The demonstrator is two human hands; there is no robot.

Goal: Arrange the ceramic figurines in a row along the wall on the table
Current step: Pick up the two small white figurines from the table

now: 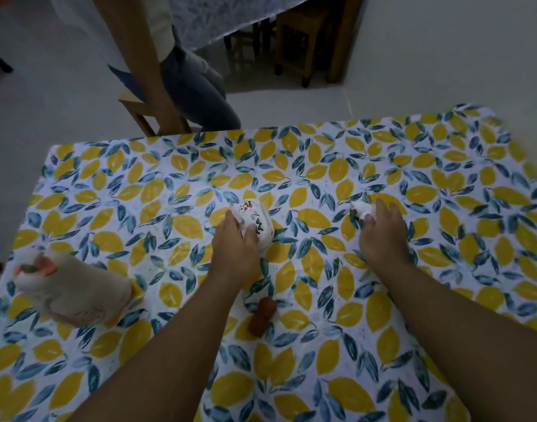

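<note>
I saw no containers on the table [443, 178], only loose pieces on a smooth cloth printed with yellow lemons and blue-green leaves. My left hand [235, 248] was clenched around a white painted figurine [256, 219], a glossy, rounded, blocky piece with red and dark green painted marks on top; it sat near the middle of the table, its long axis running from my hand away toward the far edge, tilted a little left. My right hand [383, 236] lay over a small white figurine [363, 210] to the right of the first and well apart from it. The fingers curled over it, but I could not tell whether they were gripping it or only resting on it; a pale pointed end stuck out to the left. At the left edge stood a beige duck [75, 287], matte and plump, with pink-orange on its head, which pointed left. Between my forearms lay a little brown figurine [262, 316], two rounded lumps, long axis running near to far.
</note>
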